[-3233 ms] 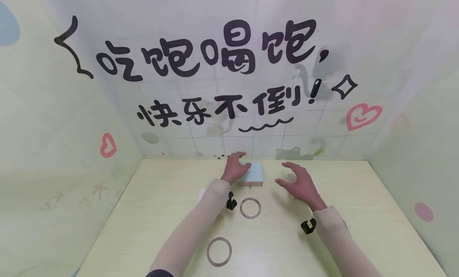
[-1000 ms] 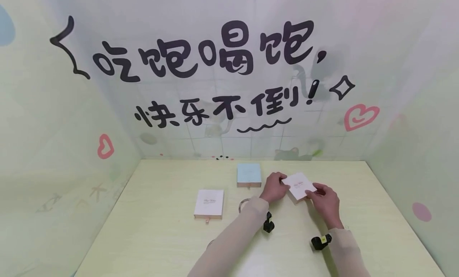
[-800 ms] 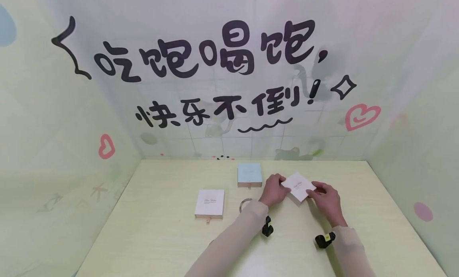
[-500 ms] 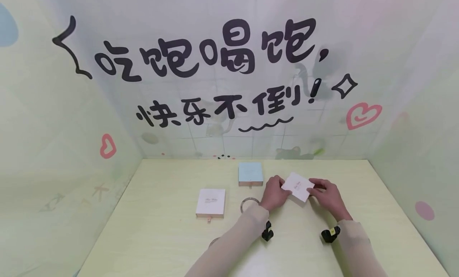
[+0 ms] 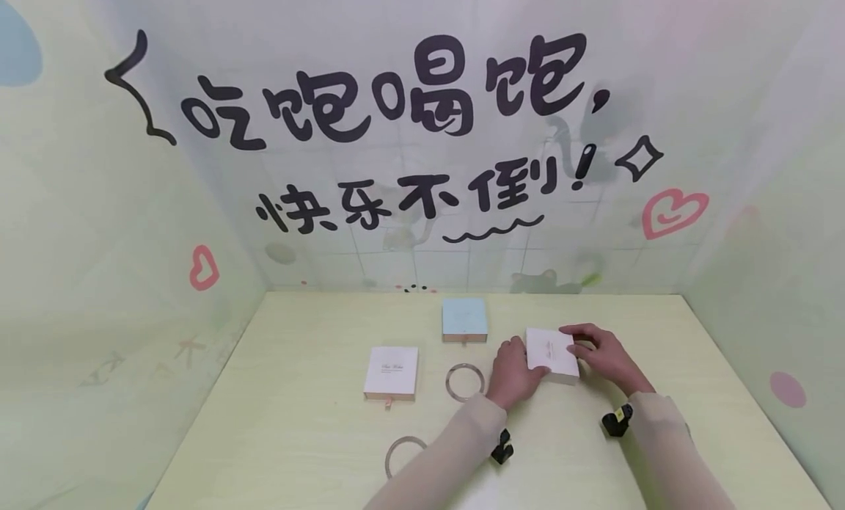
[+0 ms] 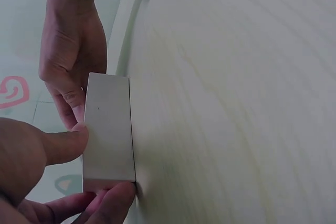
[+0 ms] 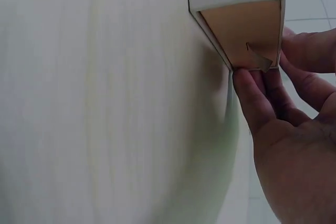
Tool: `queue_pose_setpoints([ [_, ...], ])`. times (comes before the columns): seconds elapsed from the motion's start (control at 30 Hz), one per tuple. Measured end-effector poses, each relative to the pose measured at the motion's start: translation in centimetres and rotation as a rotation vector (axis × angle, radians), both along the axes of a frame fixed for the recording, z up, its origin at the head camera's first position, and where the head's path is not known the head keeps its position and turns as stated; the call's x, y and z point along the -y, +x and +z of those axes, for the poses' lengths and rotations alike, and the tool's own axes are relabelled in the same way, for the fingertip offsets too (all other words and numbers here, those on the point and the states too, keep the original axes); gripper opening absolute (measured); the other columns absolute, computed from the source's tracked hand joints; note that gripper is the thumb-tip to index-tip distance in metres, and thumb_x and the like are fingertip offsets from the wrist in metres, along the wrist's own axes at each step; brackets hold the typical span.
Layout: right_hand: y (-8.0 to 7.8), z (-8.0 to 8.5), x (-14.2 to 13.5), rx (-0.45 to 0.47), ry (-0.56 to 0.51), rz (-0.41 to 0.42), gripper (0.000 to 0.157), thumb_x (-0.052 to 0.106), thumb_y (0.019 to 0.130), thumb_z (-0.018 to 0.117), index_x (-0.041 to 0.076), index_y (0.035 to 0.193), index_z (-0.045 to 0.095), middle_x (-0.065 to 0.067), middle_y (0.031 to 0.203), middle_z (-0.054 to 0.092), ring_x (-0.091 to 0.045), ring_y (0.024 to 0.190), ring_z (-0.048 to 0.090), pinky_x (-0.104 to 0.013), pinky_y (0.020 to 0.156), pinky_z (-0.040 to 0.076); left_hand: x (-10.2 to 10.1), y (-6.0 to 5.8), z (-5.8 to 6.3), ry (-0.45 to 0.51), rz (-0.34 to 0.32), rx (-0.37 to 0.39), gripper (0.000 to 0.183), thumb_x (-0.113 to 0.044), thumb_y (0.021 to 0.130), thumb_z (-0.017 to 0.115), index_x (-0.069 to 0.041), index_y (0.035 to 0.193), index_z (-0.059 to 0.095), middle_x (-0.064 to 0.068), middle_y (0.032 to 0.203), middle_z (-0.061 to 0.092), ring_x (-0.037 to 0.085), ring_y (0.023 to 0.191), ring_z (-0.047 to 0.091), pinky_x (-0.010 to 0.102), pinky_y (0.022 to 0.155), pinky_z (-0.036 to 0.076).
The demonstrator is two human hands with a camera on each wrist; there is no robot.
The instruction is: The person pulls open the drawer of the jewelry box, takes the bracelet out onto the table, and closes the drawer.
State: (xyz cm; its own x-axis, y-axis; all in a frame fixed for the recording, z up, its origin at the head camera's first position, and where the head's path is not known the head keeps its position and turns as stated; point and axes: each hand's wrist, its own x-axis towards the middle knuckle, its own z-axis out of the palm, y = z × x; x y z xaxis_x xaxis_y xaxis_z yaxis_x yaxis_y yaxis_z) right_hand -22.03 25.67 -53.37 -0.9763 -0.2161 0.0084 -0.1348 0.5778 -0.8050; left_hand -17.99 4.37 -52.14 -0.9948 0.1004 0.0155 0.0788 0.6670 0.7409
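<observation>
A white drawer-style gift box (image 5: 551, 352) with small print is between both hands, right of centre. My left hand (image 5: 518, 370) grips its left side, thumb at the near corner; in the left wrist view the thumb and fingers of the left hand (image 6: 26, 153) hold the box's plain white end (image 6: 107, 135). At the right side, my right hand (image 5: 606, 357) holds the box between thumb and fingers. The right wrist view shows the tan drawer front (image 7: 244, 32) with a small pull tab (image 7: 261, 59), the right hand's fingertips (image 7: 252, 90) at its edge.
Another white gift box (image 5: 391, 370) lies to the left, its ribbon tab toward me. A light blue box (image 5: 465, 318) sits farther back. One translucent bangle (image 5: 448, 382) lies beside my left hand; a second bangle (image 5: 388, 459) is nearer, partly behind the left sleeve. Printed curtains surround the table.
Both hands, earlier apart, have come to hold the white gift box. Over the last second it has turned counterclockwise and shifted slightly nearer me. The left arm now uncovers more of the bangles.
</observation>
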Motion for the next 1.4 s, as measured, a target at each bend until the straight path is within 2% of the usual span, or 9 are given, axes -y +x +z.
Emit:
queue_pose_setpoints([
  [0.13,-0.3,0.0,0.0,-0.001,-0.029,0.048,0.037,0.008,0.099,0.064,0.002,0.135,0.063,-0.025,0.137,0.061,-0.046,0.129,0.057,-0.023,0.091,0.049,-0.5,0.8,0.0,0.003,0.041,-0.006,0.05,-0.027,0.085,0.083,0.0,0.118,0.057,0.009,0.099,0.058,0.014,0.081,0.051,0.026,0.073,0.046],
  [0.3,-0.5,0.0,0.0,0.001,-0.045,0.085,0.036,0.008,0.099,0.064,0.003,0.135,0.062,-0.024,0.139,0.06,-0.047,0.13,0.056,-0.03,0.095,0.049,-0.9,1.5,0.1,0.0,0.083,-0.007,0.059,-0.027,0.084,0.084,0.002,0.127,0.057,0.011,0.104,0.059,0.015,0.083,0.054,0.026,0.075,0.048],
  [0.57,-0.6,0.2,-0.3,0.001,-0.048,0.107,0.038,0.012,0.099,0.066,0.004,0.136,0.063,-0.024,0.14,0.06,-0.046,0.13,0.057,-0.018,0.092,0.048,-0.6,1.3,0.6,0.006,0.088,0.025,0.055,-0.029,0.08,0.086,0.002,0.117,0.058,0.011,0.099,0.06,0.015,0.078,0.052,0.027,0.07,0.048],
  [0.7,-0.6,0.9,-0.6,0.022,-0.027,0.099,0.043,0.021,0.1,0.068,0.005,0.139,0.062,-0.021,0.143,0.06,-0.044,0.131,0.057,-0.024,0.094,0.051,-0.2,1.0,1.1,-0.045,0.1,0.058,0.059,-0.032,0.076,0.087,0.002,0.112,0.057,0.011,0.096,0.059,0.017,0.075,0.052,0.029,0.068,0.049],
  [0.8,-0.5,1.5,-1.0,0.03,-0.001,0.065,0.046,0.03,0.101,0.066,0.006,0.14,0.061,-0.019,0.143,0.062,-0.033,0.129,0.06,-0.027,0.094,0.05,0.1,0.8,1.6,-0.127,0.095,0.041,0.063,-0.038,0.075,0.087,0.002,0.113,0.056,0.011,0.097,0.058,0.018,0.076,0.053,0.029,0.068,0.05],
  [0.97,-0.3,2.1,-1.8,0.123,-0.125,0.025,0.058,0.037,0.104,0.059,-0.001,0.148,0.05,-0.024,0.147,0.057,-0.004,0.117,0.062,-0.025,0.096,0.055,0.4,0.4,2.2,-0.235,0.019,-0.041,0.07,-0.049,0.076,0.086,-0.006,0.124,0.057,0.007,0.11,0.058,0.018,0.091,0.053,0.027,0.072,0.049],
  [1.07,-0.2,2.1,-2.1,0.197,-0.207,0.024,0.067,0.042,0.106,0.054,-0.006,0.151,0.041,-0.029,0.148,0.053,-0.011,0.118,0.067,-0.031,0.099,0.056,0.4,-0.1,2.2,-0.276,-0.068,-0.083,0.078,-0.053,0.076,0.086,-0.012,0.136,0.056,0.004,0.123,0.058,0.016,0.104,0.051,0.023,0.078,0.049],
  [1.2,-0.1,2.1,-2.3,0.269,-0.225,0.004,0.073,0.048,0.107,0.048,-0.01,0.151,0.038,-0.032,0.146,0.053,-0.026,0.12,0.068,-0.033,0.098,0.057,0.4,-1.2,2.1,-0.342,-0.202,-0.131,0.088,-0.057,0.077,0.084,-0.018,0.147,0.05,-0.001,0.14,0.055,0.015,0.125,0.047,0.02,0.092,0.049],
  [1.4,0.3,1.6,-2.0,0.354,-0.241,-0.009,0.065,0.04,0.11,0.045,-0.015,0.144,0.042,-0.028,0.131,0.064,-0.016,0.101,0.072,-0.027,0.088,0.06,0.1,-2.8,1.9,-0.488,-0.336,-0.205,0.097,-0.066,0.073,0.082,-0.018,0.15,0.048,-0.002,0.147,0.052,0.015,0.14,0.042,0.022,0.103,0.048],
])
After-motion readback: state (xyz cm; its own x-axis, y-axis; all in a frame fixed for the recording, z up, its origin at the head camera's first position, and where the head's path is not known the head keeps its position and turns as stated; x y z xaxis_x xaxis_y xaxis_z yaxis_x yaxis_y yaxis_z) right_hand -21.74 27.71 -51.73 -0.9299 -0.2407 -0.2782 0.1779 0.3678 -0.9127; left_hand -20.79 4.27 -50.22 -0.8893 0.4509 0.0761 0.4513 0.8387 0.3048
